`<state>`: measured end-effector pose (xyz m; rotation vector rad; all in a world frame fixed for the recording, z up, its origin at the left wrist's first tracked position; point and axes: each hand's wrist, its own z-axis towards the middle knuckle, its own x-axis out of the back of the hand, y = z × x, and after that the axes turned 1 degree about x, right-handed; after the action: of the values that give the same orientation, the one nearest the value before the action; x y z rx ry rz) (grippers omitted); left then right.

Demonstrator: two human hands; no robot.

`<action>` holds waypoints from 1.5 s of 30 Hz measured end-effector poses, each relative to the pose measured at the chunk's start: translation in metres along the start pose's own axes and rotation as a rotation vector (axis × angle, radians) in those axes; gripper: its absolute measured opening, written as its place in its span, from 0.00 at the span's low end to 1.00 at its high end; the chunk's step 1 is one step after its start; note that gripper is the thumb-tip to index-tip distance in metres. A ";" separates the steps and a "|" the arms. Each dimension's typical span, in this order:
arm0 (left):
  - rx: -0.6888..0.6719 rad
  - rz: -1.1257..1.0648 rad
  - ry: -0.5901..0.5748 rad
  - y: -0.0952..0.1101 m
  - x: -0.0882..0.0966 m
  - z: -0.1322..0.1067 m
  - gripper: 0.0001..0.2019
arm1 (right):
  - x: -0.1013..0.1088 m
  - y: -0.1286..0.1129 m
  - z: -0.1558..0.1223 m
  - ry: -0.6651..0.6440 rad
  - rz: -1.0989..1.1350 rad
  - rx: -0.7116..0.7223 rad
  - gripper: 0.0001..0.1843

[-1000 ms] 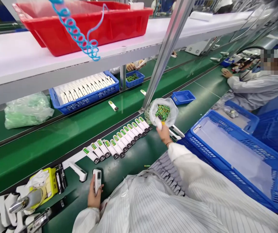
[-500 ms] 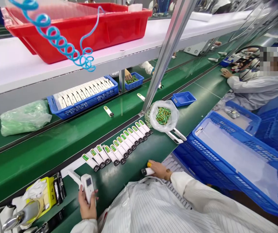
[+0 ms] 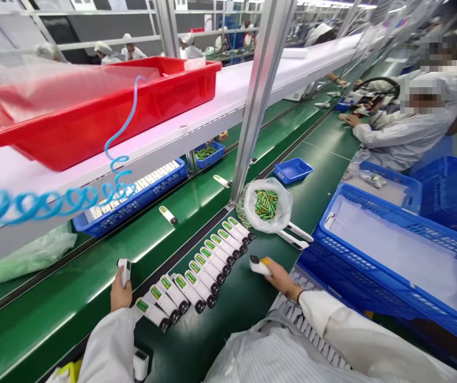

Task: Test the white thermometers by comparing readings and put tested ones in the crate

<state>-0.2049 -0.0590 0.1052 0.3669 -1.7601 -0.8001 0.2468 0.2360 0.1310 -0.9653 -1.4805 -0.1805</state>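
Observation:
My left hand point(image 3: 120, 293) is stretched forward over the green conveyor belt, closed around a white handheld device point(image 3: 124, 270) with a small dark screen. Near the bench's front edge, my right hand point(image 3: 279, 277) grips another white device point(image 3: 259, 265) by its body, its black end pointing left. Something yellow shows at that hand's fingers. Between my hands lies a slanting row of white devices point(image 3: 200, 276), with green batteries in their open compartments and black round ends towards me. Below my left sleeve, one more white device point(image 3: 141, 364) is partly covered.
A plastic bag of green batteries point(image 3: 267, 206) stands beyond my right hand, near an empty blue tray point(image 3: 293, 171). Single devices point(image 3: 168, 215) lie on the belt. A metal post point(image 3: 255, 101) and red bin point(image 3: 112, 106) stand ahead. Blue crates point(image 3: 396, 266) are at right, near co-workers.
My left hand has moved forward from the bench to above the belt, holding a white device. My right hand has risen and turned its device. The view has tilted up.

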 end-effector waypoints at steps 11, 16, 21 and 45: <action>0.061 0.292 0.015 0.023 -0.027 0.053 0.28 | 0.073 0.050 0.120 0.505 0.053 -0.410 0.19; -0.206 0.322 -0.061 0.060 -0.052 0.051 0.31 | 0.027 0.036 0.056 0.347 0.054 -0.342 0.15; -0.313 0.274 -0.235 0.095 -0.096 0.071 0.29 | -0.012 0.021 -0.001 0.213 -0.024 -0.312 0.08; 0.337 -0.631 0.172 0.070 -0.006 -0.018 0.18 | 0.032 -0.093 0.374 0.258 0.276 -0.384 0.18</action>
<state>-0.1762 -0.0107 0.1514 1.2228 -1.6228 -0.8680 -0.0889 0.4287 0.1272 -1.3885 -1.0820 -0.3826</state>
